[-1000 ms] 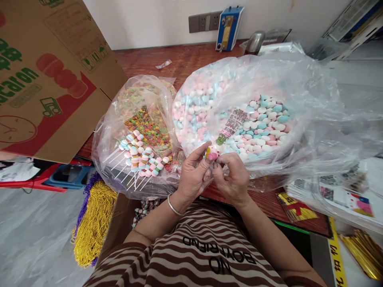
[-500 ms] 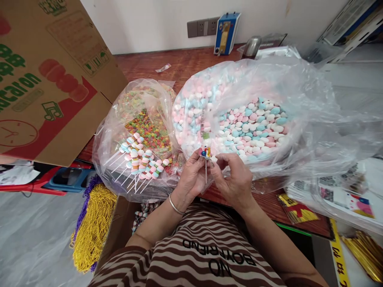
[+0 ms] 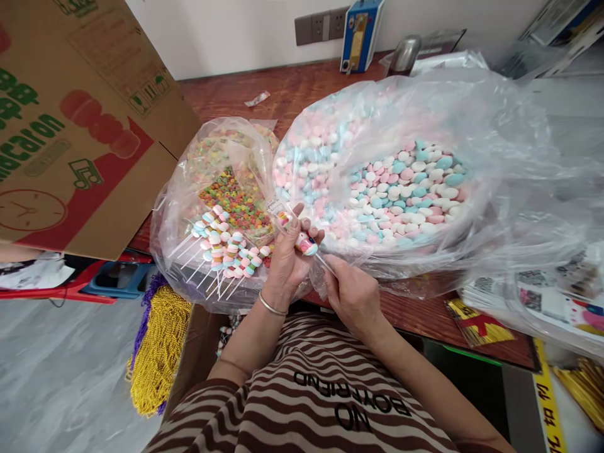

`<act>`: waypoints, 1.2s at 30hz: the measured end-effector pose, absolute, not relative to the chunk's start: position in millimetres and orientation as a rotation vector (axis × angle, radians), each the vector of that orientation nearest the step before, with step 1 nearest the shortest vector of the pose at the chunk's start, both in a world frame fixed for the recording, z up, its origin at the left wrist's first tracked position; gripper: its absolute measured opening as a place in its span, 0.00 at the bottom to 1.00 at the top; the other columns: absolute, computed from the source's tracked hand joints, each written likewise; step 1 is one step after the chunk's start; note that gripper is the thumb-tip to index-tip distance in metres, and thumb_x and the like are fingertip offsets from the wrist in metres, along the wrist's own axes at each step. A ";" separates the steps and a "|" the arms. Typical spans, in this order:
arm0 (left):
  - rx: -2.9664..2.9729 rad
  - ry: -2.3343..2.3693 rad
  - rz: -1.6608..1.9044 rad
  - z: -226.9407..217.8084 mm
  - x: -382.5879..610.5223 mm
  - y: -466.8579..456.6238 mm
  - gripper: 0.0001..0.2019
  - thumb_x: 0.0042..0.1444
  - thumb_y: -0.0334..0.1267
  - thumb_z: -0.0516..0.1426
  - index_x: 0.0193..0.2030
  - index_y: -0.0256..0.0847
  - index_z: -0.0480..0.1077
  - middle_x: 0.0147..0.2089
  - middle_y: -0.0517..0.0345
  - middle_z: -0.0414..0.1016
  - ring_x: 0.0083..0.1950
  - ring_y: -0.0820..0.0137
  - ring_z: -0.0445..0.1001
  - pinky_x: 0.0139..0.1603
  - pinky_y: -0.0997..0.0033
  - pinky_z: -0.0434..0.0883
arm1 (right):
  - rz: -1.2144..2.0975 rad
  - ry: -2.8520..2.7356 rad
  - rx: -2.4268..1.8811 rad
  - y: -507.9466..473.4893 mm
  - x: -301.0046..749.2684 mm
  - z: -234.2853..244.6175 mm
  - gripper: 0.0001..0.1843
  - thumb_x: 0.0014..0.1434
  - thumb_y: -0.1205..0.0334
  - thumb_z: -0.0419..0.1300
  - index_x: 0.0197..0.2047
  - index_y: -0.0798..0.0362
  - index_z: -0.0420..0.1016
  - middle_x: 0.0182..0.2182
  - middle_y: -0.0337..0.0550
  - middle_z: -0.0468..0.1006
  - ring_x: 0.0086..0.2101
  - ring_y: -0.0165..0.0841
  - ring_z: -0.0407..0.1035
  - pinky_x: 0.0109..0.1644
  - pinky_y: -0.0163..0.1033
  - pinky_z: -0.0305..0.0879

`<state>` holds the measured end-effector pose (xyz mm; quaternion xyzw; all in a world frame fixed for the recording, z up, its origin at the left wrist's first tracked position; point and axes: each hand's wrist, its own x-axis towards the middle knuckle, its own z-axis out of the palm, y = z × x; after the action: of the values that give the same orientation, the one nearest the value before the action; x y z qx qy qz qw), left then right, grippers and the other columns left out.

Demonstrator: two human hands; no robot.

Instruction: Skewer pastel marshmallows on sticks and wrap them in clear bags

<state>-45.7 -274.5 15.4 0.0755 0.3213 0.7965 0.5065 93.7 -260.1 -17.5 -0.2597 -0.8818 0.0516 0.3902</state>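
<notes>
My left hand [image 3: 287, 264] is closed round a lollipop [image 3: 306, 244] in a clear printed wrapper, tilted, with part of the wrapper poking out above the fingers. Its white stick [image 3: 325, 263] runs down to the right, and my right hand [image 3: 355, 296] pinches the lower end. Left of my hands, several candy skewers [image 3: 226, 245] of pink, white and blue pieces lie with white sticks outward, on a clear bag [image 3: 165, 233] of small coloured candy rings [image 3: 236, 201]. Beyond my right hand lies a big clear bag [image 3: 509, 113] of pastel candies [image 3: 401, 195].
A large printed carton [image 3: 108, 201] stands at the left. Gold bead strands [image 3: 158, 352] hang below it. At the back are a blue device [image 3: 362, 38] and a metal cup [image 3: 404, 53]. Printed packaging [image 3: 538, 292] and gold ties [image 3: 476, 321] lie at the right.
The lollipop, upright before, is now tilted and turned, with its wrapper showing in my left hand. My right hand has moved down and closed on the stick. The view has shifted slightly.
</notes>
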 end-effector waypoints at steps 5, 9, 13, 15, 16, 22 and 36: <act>0.100 0.823 1.881 13.6 -38.8 -274.5 0.13 0.61 0.42 0.64 0.49 0.39 0.74 0.30 0.66 0.63 0.28 0.82 0.66 0.39 0.78 0.70 | 0.216 -2.245 -0.607 -265.9 91.8 -21.4 0.20 0.71 0.67 0.51 0.64 0.58 0.65 0.41 0.50 0.85 0.31 0.34 0.76 0.35 0.38 0.66; 0.070 0.802 1.858 15.4 -35.6 -275.8 0.13 0.64 0.45 0.61 0.48 0.37 0.73 0.30 0.66 0.62 0.27 0.81 0.64 0.36 0.78 0.69 | 0.211 -2.252 -0.544 -266.0 92.0 -25.4 0.18 0.70 0.69 0.51 0.61 0.60 0.69 0.33 0.47 0.84 0.26 0.32 0.72 0.32 0.39 0.63; 0.051 0.835 1.870 12.5 -31.0 -276.1 0.14 0.65 0.47 0.59 0.48 0.38 0.72 0.29 0.66 0.61 0.27 0.81 0.65 0.35 0.79 0.70 | 0.206 -2.289 -0.548 -266.9 89.5 -32.5 0.17 0.71 0.69 0.51 0.60 0.62 0.70 0.29 0.45 0.81 0.25 0.32 0.70 0.31 0.39 0.62; 0.036 0.850 1.873 9.4 -27.0 -276.3 0.15 0.65 0.48 0.59 0.48 0.38 0.72 0.29 0.66 0.61 0.27 0.81 0.65 0.35 0.79 0.70 | 0.242 -2.304 -0.562 -267.4 88.3 -36.5 0.19 0.72 0.69 0.50 0.62 0.63 0.69 0.31 0.46 0.82 0.27 0.32 0.72 0.32 0.38 0.63; 0.028 0.854 1.870 7.9 -25.1 -276.4 0.15 0.64 0.49 0.59 0.48 0.39 0.71 0.29 0.66 0.62 0.27 0.81 0.66 0.35 0.79 0.70 | 0.266 -2.314 -0.567 -267.6 88.0 -38.2 0.20 0.72 0.69 0.49 0.64 0.63 0.67 0.32 0.47 0.82 0.27 0.32 0.72 0.32 0.37 0.64; -0.024 0.826 1.869 5.8 -23.8 -275.2 0.15 0.65 0.49 0.59 0.47 0.38 0.71 0.29 0.65 0.63 0.27 0.79 0.66 0.36 0.77 0.71 | 0.361 -2.328 -0.589 -268.4 92.8 -37.9 0.23 0.72 0.68 0.49 0.68 0.60 0.65 0.30 0.44 0.80 0.28 0.31 0.72 0.33 0.36 0.65; 0.057 0.920 1.931 8.0 -18.9 -277.6 0.17 0.62 0.51 0.61 0.46 0.39 0.71 0.31 0.64 0.66 0.28 0.79 0.67 0.36 0.76 0.71 | 0.272 -2.435 -0.626 -272.1 92.5 -39.4 0.23 0.71 0.67 0.50 0.66 0.60 0.68 0.30 0.45 0.80 0.26 0.31 0.70 0.30 0.36 0.63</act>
<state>-18.9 -277.6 8.0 0.0232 0.3770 0.7916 0.4803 92.5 -272.1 -39.4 -0.2360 -0.9180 0.1024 0.3018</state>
